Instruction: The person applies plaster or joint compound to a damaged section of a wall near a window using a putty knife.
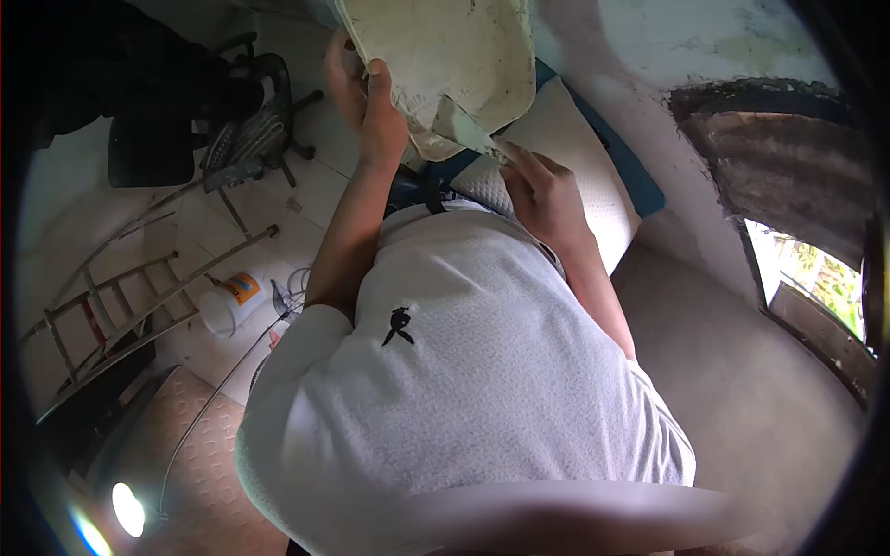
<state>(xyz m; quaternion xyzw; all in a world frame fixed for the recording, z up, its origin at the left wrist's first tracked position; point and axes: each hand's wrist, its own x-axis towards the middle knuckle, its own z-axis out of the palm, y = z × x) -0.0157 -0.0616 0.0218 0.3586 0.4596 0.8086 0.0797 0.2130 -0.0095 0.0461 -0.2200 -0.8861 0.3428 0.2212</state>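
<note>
Tray [464, 60] up, just beyond the shirt [473, 352], and there was the left hand [373, 107] gripping its left edge, thumb over the rim, the other fingers round the outside! The right hand [549, 196] had its fingers closed around the knife [465, 128], blade across the tray's near edge; whether it touched, I couldn't tell. Beyond the shirt and rightward lay a pale cushion [565, 139]; to the shirt's left, a chair [264, 120], a ladder [184, 285] and, closer in, a white bucket [221, 311].

A ladder [185, 281] and a dark chair [246, 139] occupy the pale floor [320, 176]. A lamp [128, 510] glows; daylight fills a window [811, 273].
</note>
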